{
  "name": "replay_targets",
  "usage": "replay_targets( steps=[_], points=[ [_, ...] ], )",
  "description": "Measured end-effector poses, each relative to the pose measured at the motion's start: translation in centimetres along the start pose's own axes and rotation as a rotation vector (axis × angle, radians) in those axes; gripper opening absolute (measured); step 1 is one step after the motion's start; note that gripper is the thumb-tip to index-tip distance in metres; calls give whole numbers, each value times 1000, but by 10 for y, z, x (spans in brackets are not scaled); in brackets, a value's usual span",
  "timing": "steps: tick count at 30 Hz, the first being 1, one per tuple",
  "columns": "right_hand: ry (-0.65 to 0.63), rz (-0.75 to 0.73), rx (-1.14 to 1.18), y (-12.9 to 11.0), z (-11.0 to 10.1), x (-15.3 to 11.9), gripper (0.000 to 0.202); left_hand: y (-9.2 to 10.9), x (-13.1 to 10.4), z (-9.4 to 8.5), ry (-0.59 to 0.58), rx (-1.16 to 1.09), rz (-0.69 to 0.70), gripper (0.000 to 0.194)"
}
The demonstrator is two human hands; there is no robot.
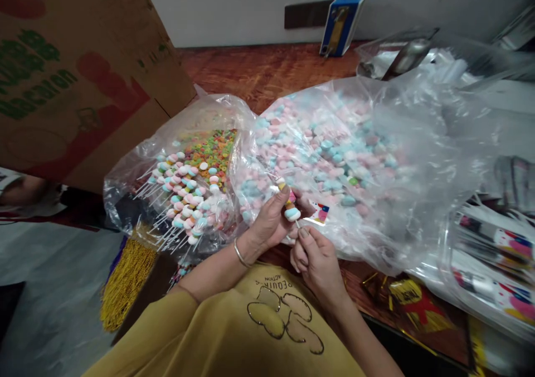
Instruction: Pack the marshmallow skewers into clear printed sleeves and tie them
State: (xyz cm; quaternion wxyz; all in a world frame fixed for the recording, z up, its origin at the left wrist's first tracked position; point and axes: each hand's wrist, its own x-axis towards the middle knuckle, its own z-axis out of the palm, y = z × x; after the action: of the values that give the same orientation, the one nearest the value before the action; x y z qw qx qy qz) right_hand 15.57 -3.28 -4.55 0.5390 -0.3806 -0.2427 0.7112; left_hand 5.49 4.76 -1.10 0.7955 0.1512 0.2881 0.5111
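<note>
Just beyond the right grip [313, 254], which pinches its stick [297, 224], the marshmallow skewer [293, 214] is held by the left grip [271, 216], seemingly for steadiness, the marshmallow bag [426, 198] lying handily farther out.

Pretty dim in there, tbh. Shiny glare streaked the clear plastic bag [434, 126], and dark shadow pooled below the wooden table [234, 67] at near right. Wide-angle stretch skewed the left carton [104, 87]; right-hand packets [514, 301] looked smeary.
</note>
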Motion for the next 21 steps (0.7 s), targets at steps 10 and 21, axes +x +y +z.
replay_targets(
  steps=[10,21],
  points=[
    [238,-685,-1111,-2,-18,-2,20,31,13,5,149,61,291,27],
    [26,-35,-427,-9,-15,-13,36,23,12,8,78,-14,179,35]
  ],
)
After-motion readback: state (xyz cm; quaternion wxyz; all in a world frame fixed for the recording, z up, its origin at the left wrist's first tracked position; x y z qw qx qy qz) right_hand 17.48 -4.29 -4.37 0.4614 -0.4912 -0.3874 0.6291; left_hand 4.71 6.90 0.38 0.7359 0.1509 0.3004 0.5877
